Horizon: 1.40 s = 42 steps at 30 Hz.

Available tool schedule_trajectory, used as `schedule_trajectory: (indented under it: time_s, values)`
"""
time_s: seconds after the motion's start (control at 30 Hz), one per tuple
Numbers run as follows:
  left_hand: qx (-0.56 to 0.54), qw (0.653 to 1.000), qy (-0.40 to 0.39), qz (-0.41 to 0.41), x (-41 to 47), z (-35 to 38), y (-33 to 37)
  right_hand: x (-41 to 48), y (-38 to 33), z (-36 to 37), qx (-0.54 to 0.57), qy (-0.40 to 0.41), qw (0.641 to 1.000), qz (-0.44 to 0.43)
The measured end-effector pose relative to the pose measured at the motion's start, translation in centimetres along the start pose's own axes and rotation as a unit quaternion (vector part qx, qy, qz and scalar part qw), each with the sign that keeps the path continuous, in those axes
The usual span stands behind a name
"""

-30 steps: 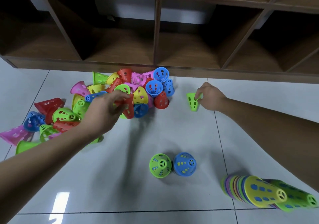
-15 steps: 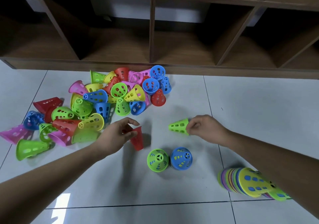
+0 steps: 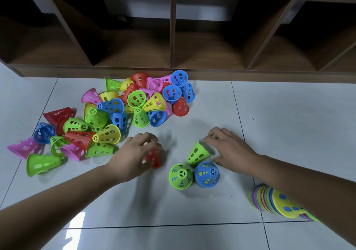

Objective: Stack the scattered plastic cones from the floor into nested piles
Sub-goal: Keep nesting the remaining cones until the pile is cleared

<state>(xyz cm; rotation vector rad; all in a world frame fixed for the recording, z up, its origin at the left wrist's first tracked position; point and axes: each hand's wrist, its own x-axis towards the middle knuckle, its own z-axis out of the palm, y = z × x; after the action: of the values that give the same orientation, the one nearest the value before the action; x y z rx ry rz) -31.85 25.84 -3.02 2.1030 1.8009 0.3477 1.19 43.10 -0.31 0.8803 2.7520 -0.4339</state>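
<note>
Lying scattered on the tiled floor (image 3: 289, 124) at nine o'clock, below the wooden shelf unit (image 3: 173, 37): a heap of loose cones (image 3: 123, 114). Gripping a blurred red cone (image 3: 154, 158) in the curled fingers of the left hand (image 3: 134, 153), at seven o'clock, just beside the heap. Standing upright at six o'clock, just beside each other: a standing green cone (image 3: 180, 176) and a blue cone (image 3: 207, 174). Pinching a tilted green cone (image 3: 197, 153) by its wide rim with the right hand (image 3: 231, 149), at four o'clock, narrow end pointing down toward those two. Lying on its side at five o'clock: a nested pile (image 3: 277, 203).
</note>
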Motion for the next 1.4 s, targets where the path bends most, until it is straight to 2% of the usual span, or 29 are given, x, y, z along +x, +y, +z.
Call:
schedule_trajectory:
  time_s: [0.2,0.3,0.4,0.47,0.53,0.67,0.87,1.0,1.1,1.23,1.4]
  values:
    - [0.118,0.991,-0.068,0.007,0.3,0.8,-0.2,0.6,-0.9,0.3,-0.068,-0.016,0.997,-0.042]
    - [0.147,0.987,-0.067,0.013,0.5,0.8,-0.8,1.1,-0.8,0.2,-0.073,-0.001,0.994,-0.078]
    - [0.16,0.985,-0.057,0.003,0.7,0.8,-1.4,2.0,-0.5,0.1,-0.125,-0.003,0.981,-0.149]
    - [0.152,0.988,-0.039,-0.009,0.8,0.8,-1.7,2.5,-0.4,0.0,-0.143,0.003,0.976,-0.161]
    - [0.121,0.992,-0.006,-0.028,0.9,0.7,-1.7,2.8,-0.5,0.2,-0.155,0.015,0.977,-0.148]
    - [-0.011,0.996,0.051,-0.071,1.0,-0.4,-0.2,2.8,0.1,0.8,-0.18,0.023,0.977,-0.115]
    - [-0.184,0.975,0.096,-0.074,1.3,-2.2,4.7,2.3,1.3,1.2,-0.204,0.057,0.975,-0.063]
    - [-0.215,0.971,0.095,-0.049,1.5,-2.9,7.8,1.7,1.8,0.6,-0.13,0.045,0.991,-0.009]
    - [-0.213,0.972,0.09,-0.03,1.3,-3.1,9.3,1.0,1.4,-0.8,0.039,0.05,0.996,0.07]
    - [-0.225,0.972,0.061,-0.024,0.9,-2.6,10.3,-1.1,-0.5,-2.8,0.232,0.105,0.961,0.103]
    - [-0.216,0.976,0.025,-0.028,0.1,-1.2,10.1,-4.8,-4.3,-3.9,0.343,0.165,0.917,0.116]
